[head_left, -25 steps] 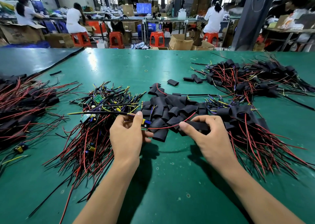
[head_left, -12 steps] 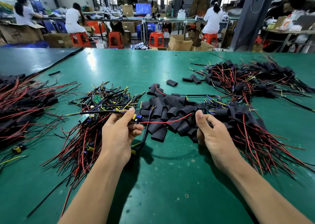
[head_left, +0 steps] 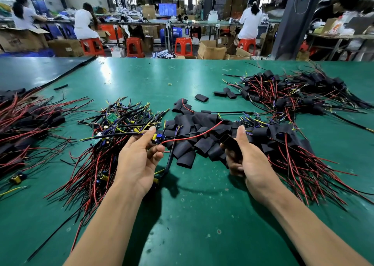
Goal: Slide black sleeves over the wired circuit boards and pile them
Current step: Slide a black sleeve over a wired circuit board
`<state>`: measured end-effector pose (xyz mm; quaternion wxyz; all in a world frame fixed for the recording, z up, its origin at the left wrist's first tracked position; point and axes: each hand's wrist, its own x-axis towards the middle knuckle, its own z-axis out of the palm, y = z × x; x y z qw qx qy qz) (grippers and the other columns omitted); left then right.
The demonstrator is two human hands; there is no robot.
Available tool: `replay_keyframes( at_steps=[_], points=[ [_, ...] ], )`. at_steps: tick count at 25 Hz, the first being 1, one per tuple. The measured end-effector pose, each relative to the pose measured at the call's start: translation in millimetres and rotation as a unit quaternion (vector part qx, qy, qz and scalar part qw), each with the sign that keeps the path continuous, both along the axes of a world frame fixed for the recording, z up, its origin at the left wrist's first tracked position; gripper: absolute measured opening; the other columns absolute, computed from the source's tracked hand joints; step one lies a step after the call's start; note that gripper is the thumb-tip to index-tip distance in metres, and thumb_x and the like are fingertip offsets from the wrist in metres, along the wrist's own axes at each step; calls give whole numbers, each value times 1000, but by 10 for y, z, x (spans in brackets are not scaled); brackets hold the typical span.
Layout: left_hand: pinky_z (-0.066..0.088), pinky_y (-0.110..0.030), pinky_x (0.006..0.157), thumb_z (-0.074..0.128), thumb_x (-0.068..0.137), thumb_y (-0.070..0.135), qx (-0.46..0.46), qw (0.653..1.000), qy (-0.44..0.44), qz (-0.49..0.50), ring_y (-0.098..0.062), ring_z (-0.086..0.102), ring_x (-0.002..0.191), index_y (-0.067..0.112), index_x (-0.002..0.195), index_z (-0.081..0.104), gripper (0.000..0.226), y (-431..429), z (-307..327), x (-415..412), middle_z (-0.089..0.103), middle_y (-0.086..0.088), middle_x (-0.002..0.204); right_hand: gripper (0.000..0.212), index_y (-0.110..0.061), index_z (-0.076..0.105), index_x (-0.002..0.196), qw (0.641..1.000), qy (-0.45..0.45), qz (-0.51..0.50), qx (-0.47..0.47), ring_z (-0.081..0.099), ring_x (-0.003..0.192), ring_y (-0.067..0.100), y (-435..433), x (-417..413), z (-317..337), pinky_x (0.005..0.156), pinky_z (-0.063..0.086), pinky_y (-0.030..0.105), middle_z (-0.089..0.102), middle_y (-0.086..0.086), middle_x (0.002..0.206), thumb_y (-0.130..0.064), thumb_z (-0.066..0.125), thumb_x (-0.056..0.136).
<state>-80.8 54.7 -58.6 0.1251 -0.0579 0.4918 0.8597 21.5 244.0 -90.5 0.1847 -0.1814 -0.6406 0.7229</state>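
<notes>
Left hand [head_left: 139, 160] pinches a wired circuit board [head_left: 156, 139] at its fingertips — its red wire [head_left: 194, 136] runs toward the right hand [head_left: 249, 164], fingers curled round a black sleeve [head_left: 230, 144].

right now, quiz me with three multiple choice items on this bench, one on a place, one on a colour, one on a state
1. Where does the heap of loose flat black sleeves lie?
A) on the green table, just beyond the two hands
B) at the table's far left edge
C) in a cardboard box

2. What colour is the long wire arching from the small wired circuit board held in the left hand?
A) white
B) red
C) green

3. What is the right hand doing?
A) lying flat on the table
B) holding scissors
C) gripping one black sleeve

Answers: 1 A, the heap sits mid-table right past both hands; 2 B, the wire shows red against the black heap; 3 C, thumb and fingers curl round the sleeve.
</notes>
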Motion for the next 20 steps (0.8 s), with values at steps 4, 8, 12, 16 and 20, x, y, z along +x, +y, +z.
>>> replay_keyframes(
  at_steps=[4, 8, 12, 16, 20],
  points=[
    [42, -14, 36, 69, 91, 14, -17, 1000, 13, -5, -6, 53, 38, 16, 80, 55, 17, 16, -10, 8, 52, 3, 58, 67, -19, 68, 69, 999, 22, 14, -22, 18, 41, 9, -22, 6, 8, 40, 16, 19, 31, -1, 58, -84, 50, 68],
    [42, -15, 37, 68, 91, 13, -26, 999, 19, -3, -8, 53, 39, 15, 82, 56, 15, 10, -32, 3, 55, 2, 60, 62, -25, 71, 67, 997, 34, 44, -50, 18, 44, 8, -42, 18, 36, 40, 19, 20, 31, -5, 61, -81, 46, 75],
    [42, -15, 37, 70, 90, 14, -24, 1000, 13, -6, -7, 54, 40, 16, 81, 57, 16, -1, -42, -13, 56, 4, 57, 67, -23, 73, 69, 998, 24, 35, -54, 20, 43, 9, -23, 19, 24, 39, 22, 19, 32, -5, 59, -86, 51, 68],
    [42, -15, 37, 69, 91, 14, -4, 1000, 11, 6, -6, 53, 38, 18, 79, 56, 19, 5, -29, -28, 55, 6, 54, 74, -25, 74, 66, 999, -4, -6, -34, 21, 40, 8, 5, 0, -11, 39, 18, 20, 36, -5, 57, -95, 57, 52],
    [42, -14, 37, 70, 90, 14, 1, 1000, 11, 1, -6, 53, 39, 18, 79, 55, 19, 8, -17, -20, 55, 6, 53, 80, -23, 67, 72, 999, -9, -17, -31, 20, 41, 10, 20, -4, -14, 42, 14, 21, 34, -4, 58, -98, 61, 44]
  ],
)
